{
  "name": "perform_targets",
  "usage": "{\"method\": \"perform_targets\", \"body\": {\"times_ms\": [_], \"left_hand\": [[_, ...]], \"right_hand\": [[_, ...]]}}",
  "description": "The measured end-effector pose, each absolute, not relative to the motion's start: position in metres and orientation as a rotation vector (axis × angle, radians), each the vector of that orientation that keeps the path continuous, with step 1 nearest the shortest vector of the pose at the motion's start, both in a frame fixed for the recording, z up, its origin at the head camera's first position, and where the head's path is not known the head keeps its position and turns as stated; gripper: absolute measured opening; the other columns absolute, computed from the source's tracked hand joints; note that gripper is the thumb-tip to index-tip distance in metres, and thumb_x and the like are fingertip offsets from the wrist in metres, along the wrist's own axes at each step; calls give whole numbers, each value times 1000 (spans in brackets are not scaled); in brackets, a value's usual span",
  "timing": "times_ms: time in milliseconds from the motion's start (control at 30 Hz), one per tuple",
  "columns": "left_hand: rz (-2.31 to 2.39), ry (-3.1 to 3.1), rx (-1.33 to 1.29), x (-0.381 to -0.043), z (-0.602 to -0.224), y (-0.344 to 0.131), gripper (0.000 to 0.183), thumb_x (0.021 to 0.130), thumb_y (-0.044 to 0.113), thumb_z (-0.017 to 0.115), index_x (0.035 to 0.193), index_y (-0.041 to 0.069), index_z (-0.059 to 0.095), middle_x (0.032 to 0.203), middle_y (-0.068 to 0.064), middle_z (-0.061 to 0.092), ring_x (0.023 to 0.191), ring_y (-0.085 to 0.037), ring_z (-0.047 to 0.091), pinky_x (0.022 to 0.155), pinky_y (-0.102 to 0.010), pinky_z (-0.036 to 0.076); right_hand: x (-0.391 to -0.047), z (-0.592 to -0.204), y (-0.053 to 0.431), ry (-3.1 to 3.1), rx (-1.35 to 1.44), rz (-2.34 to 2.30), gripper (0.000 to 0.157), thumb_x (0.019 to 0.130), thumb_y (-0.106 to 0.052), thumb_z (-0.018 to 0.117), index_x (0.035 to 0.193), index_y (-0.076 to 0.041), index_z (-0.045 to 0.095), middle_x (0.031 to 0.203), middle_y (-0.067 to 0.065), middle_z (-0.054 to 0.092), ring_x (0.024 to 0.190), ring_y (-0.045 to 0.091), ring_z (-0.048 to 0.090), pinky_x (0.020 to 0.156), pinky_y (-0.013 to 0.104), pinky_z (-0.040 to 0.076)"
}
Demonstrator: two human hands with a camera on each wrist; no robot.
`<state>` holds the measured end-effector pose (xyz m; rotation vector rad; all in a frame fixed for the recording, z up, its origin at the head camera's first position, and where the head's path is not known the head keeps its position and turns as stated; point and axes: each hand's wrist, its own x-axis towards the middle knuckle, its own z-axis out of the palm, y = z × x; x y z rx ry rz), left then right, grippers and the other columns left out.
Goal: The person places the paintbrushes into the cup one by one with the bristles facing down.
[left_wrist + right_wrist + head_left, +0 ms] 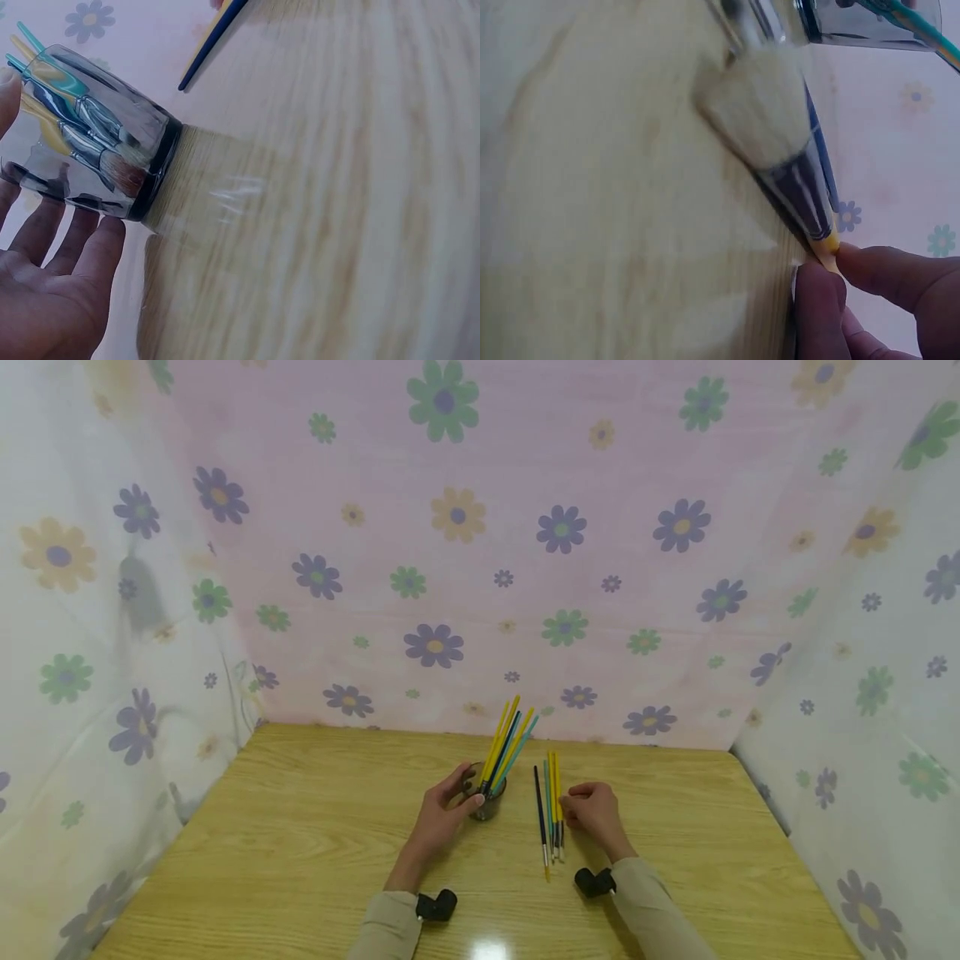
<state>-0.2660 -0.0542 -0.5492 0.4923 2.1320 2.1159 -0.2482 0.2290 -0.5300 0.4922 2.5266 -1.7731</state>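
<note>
My left hand (442, 814) grips a clear drinking glass (489, 811), its thumb at the near side and its fingers around the far side. Inside the glass, paintbrushes (501, 743) with yellow, dark blue and teal handles lean to the right, bristles down. In the left wrist view the glass base (159, 176) is dark and thick. My right hand (594, 814) pinches the yellow handle of a wide paintbrush (806, 187) with pale bristles, between thumb and fingertips. That brush lies at the right of a row of loose paintbrushes (550, 806), bristles toward me.
A dark blue brush (540, 814) lies at the row's left end, between the glass and my right hand. The wooden table (300, 843) meets a flowered cloth (510, 552) at the back, and similar cloth hangs on both sides.
</note>
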Motion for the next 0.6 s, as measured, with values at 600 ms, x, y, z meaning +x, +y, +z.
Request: {"method": "perform_targets", "body": {"times_ms": [600], "left_hand": [[2116,2138,486,-267,-549,-55,67,97,10,70,156,1,38,154,-19,47,142,-40,44,117,-55,38]], "right_hand": [[-251,-526,225,2842,399,-1415,36,79,-1,80,110,13,66,99,21,67,88,29,65,72,37,59]]}}
